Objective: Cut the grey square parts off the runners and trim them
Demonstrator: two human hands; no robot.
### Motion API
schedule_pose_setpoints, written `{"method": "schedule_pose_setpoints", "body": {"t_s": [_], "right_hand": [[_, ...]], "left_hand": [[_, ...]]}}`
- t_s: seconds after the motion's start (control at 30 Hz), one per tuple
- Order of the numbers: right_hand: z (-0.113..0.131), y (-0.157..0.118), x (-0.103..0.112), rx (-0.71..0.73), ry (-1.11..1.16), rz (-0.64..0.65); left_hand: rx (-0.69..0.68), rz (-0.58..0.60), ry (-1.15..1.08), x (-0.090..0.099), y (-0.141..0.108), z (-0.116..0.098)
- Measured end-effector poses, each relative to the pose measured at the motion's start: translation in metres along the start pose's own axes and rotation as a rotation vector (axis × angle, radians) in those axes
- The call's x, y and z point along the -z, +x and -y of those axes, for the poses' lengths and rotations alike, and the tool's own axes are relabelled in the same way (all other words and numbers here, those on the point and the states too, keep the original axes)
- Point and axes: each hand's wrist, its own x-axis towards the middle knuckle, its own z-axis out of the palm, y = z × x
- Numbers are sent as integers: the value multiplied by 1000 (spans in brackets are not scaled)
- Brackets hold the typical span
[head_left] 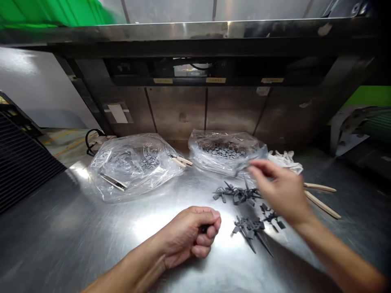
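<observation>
My left hand (pixel 195 234) is closed in a loose fist above the steel table (pixel 171 276). A small dark bit shows between its curled fingers, too hidden to name. My right hand (pixel 281 191) pinches a grey plastic piece (pixel 241 166) between thumb and fingertips, smeared by motion. Below and beside that hand lie grey plastic parts on spiky sprues: one cluster (pixel 240 194) behind, another (pixel 249 230) nearer me, and a smaller one (pixel 271 217) to the right. A clear bag (pixel 201 160) holding many small grey pieces (pixel 226 151) sits just behind the pinched piece.
Another clear bag (pixel 137 185) with grey pieces lies at left, with cream-handled pliers (pixel 182 161) and a dark, cream-edged tool (pixel 113 182) on it. Two cream handles (pixel 324 203) stick out right of my hand. White gloves (pixel 287 160) lie behind it. A steel shelf (pixel 195 30) crosses above.
</observation>
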Motion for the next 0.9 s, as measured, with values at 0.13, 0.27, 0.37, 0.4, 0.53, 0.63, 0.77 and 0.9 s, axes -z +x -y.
{"method": "schedule_pose_setpoints", "body": {"t_s": [0.13, 0.27, 0.37, 0.4, 0.53, 0.63, 0.77, 0.9], "right_hand": [[-20, 19, 36, -88, -51, 48], [-18, 9, 45, -78, -270, 736], [-3, 1, 33, 93, -543, 566], [3, 0, 26, 166, -582, 464], [27, 2, -11, 362, -505, 642], [33, 9, -35, 373, -507, 696], [34, 11, -43, 343, -481, 689], [40, 8, -41, 317, -475, 706]], "left_hand": [[-48, -85, -41, 11, 4, -7], [-125, -224, -109, 26, 17, -10], [-158, -274, -129, 31, 22, -9], [-160, -277, -128, 31, 22, -8], [-137, -259, -95, 26, 19, -6], [-121, -242, -57, 22, 18, -4], [-105, -212, -25, 20, 20, 2], [-106, -210, -10, 21, 21, 5]]}}
